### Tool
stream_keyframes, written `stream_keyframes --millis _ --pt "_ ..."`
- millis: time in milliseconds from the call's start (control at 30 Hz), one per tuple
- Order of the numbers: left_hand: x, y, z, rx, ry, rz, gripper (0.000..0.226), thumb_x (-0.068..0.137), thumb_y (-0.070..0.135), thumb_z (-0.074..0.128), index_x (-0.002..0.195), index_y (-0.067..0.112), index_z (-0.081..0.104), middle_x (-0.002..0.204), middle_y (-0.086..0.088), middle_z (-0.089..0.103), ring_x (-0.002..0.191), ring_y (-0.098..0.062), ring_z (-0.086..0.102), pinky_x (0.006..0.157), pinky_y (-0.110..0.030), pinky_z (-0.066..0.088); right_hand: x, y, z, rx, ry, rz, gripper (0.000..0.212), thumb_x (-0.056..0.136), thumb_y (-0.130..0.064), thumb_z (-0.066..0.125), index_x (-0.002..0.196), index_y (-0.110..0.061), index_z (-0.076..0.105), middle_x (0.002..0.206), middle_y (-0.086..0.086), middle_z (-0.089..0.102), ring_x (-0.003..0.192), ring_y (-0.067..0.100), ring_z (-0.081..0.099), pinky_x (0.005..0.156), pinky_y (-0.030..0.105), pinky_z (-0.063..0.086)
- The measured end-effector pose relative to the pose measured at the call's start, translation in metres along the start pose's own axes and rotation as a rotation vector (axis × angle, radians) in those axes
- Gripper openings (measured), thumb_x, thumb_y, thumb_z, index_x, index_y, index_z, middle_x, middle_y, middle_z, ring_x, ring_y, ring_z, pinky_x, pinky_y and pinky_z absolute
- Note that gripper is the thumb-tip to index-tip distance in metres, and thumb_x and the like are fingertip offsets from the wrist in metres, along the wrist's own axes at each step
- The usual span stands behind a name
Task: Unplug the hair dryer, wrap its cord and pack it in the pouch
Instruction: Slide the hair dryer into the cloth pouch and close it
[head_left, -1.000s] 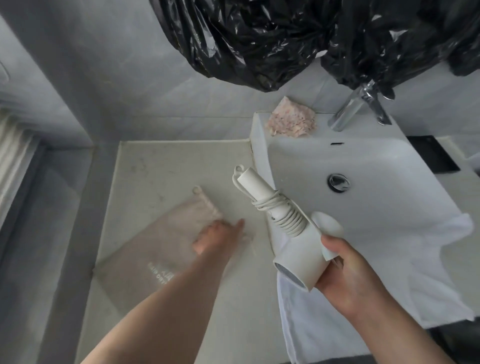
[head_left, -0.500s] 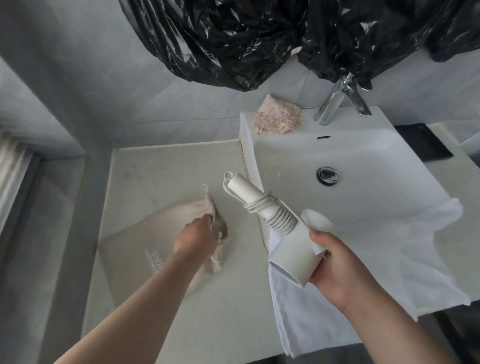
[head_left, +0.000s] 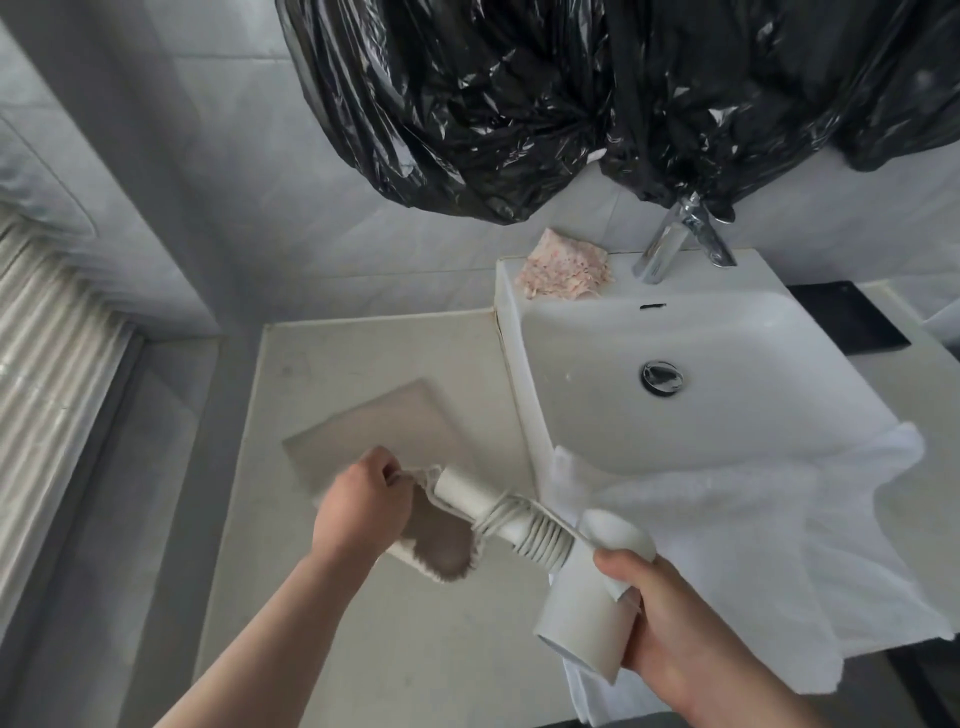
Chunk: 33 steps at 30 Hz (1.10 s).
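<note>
Over the counter (head_left: 363, 649), pouch (head_left: 384, 431) mouth is being pinched by left hand (head_left: 358, 512), hair dryer (head_left: 519, 530) is being gripped by right hand (head_left: 670, 623); wrapped cord (head_left: 540, 535) is likely being snagged on the rim.

One dryer (head_left: 524, 525), one pouch (head_left: 384, 431) (two hands)

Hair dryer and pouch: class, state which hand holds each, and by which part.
The right hand grips the hair dryer by its barrel. The left hand pinches the pouch at its open rim.
</note>
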<state>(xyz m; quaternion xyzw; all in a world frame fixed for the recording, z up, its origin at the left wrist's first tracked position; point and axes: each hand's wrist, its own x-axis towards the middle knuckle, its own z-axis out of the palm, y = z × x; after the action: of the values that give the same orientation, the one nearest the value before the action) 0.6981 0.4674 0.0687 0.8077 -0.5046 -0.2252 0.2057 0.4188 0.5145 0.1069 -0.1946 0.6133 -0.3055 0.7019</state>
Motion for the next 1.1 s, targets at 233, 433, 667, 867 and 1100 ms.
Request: stream_keyframes --millis 233,433,667,867,1100 --pt "-0.002 -0.012 0.001 -0.06 -0.021 -0.078 0.006 0.082 0.022 0.056 0.077 0.018 0.055 0.073 0.0 0.062 0.075 -0.03 0.058 0.06 -0.032 0.043 0.0 0.044 -0.003 -0.028 0.011 0.133 0.053 0.057 -0.018 0.079 0.108 -0.004 0.071 0.11 0.031 0.069 0.107 0.049 0.063 0.096 0.061 0.046" --pt "-0.019 -0.018 0.002 0.029 -0.091 0.068 0.005 0.082 0.02 0.051 0.082 0.02 0.056 0.073 0.005 0.062 0.073 -0.025 0.059 0.056 -0.029 0.043 0.019 0.062 0.017 0.02 0.101 0.187 0.079 0.043 -0.031 0.086 0.116 -0.009 0.064 0.12 0.03 0.063 0.103 0.046 0.066 0.087 0.064 0.048" --pt "-0.048 -0.024 0.015 0.02 -0.233 0.33 0.014 0.074 0.014 0.047 0.083 0.018 0.056 0.081 0.006 0.051 0.076 -0.022 0.051 0.061 -0.031 0.037 0.041 0.063 0.048 0.162 0.152 0.191 0.087 0.039 -0.033 0.085 0.117 -0.009 0.056 0.117 0.022 0.061 0.103 0.04 0.065 0.075 0.061 0.055" --pt "-0.059 -0.018 0.031 -0.126 -0.212 0.248 0.03 0.08 0.013 0.053 0.1 0.031 0.065 0.092 0.013 0.062 0.087 -0.012 0.058 0.073 -0.027 0.047 0.059 0.077 0.078 0.09 0.152 0.109 0.067 0.055 -0.027 0.081 0.115 -0.015 0.056 0.107 0.02 0.069 0.095 0.036 0.07 0.074 0.055 0.06" --pt "-0.062 -0.019 0.031 -0.18 -0.212 0.242 0.035 0.079 0.005 0.056 0.098 0.029 0.072 0.089 0.014 0.064 0.085 -0.008 0.058 0.069 -0.01 0.04 0.068 0.086 0.093 0.039 0.031 0.113 0.066 0.054 -0.029 0.08 0.117 -0.017 0.064 0.105 0.014 0.075 0.095 0.032 0.073 0.079 0.052 0.059"
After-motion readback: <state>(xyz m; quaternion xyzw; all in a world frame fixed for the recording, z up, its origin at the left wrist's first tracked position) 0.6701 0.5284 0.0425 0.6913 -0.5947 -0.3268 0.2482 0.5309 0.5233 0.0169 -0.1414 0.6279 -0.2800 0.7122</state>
